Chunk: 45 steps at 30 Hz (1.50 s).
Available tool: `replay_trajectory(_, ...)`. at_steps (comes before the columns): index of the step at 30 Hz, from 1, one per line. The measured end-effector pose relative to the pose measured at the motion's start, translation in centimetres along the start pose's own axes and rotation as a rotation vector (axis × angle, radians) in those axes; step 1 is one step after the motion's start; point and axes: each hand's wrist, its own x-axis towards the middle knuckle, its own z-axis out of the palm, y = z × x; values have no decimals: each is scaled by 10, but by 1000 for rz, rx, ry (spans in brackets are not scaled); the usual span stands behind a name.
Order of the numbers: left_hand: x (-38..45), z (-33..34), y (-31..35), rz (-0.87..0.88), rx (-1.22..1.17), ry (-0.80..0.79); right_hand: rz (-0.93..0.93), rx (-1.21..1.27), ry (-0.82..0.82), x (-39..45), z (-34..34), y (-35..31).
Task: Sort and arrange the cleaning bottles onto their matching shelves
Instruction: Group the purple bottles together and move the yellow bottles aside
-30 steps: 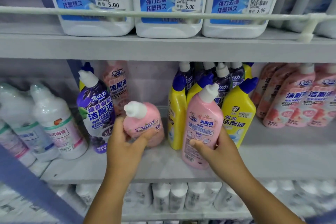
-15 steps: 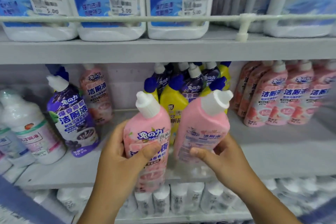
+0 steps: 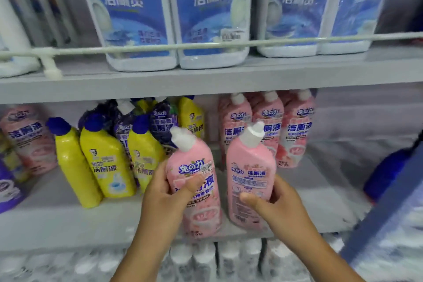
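Observation:
My left hand (image 3: 164, 197) grips a pink bottle with a white cap (image 3: 194, 176), its front label toward me. My right hand (image 3: 279, 206) grips a second pink bottle (image 3: 249, 167), back label toward me. Both are held upright, side by side, in front of the middle shelf (image 3: 68, 220). Behind them a group of matching pink bottles (image 3: 295, 130) stands at the back of that shelf.
Yellow bottles with blue caps (image 3: 107, 158) and purple bottles (image 3: 160, 126) stand left of my hands. Another pink bottle (image 3: 27, 137) is at far left. Large blue-labelled white jugs (image 3: 210, 11) fill the upper shelf behind a rail. White bottles (image 3: 201, 261) sit below. A blue bottle (image 3: 389, 171) is at right.
Both hands have carried their pink bottles to the right along the shelf, from beside the purple and yellow bottles to in front of the pink group. The view has swung right too.

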Motion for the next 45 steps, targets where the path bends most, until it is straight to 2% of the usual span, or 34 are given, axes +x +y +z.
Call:
replay_trajectory(5, 22, 45, -15, 29, 50, -7, 2, 0, 101, 12, -28, 16)
replay_trajectory(10, 40, 57, -29, 78, 183, -30, -21, -4, 124, 26, -29, 26)
replay_trajectory(15, 51, 47, -36, 63, 266, -105, -48, -18, 74, 38, -14, 31)
replay_trajectory(20, 56, 34, -34, 96, 299, 13, -86, -34, 136, 45, 7, 29)
replay_trajectory(23, 54, 29, -39, 47, 247, 2, -130, -76, 167, 39, 12, 31)
replay_trajectory(30, 50, 27, -42, -1, 204, -39, -222, -247, 56, 14, 6, 43)
replay_trajectory(34, 50, 30, -39, -19, 222, -106, -101, -87, -289, 34, -13, 29)
replay_trajectory(35, 50, 30, -40, -25, 223, -121, -86, -85, -311, 36, -13, 28)
replay_trajectory(37, 52, 34, -40, -29, 221, -143, -91, -154, -231, 35, -9, 28)
replay_trajectory(40, 54, 41, -44, -38, 198, -170, -114, -222, -12, 32, -8, 37)
replay_trajectory(45, 57, 60, -50, 0, 148, -118, -138, -336, 309, 50, -32, 50)
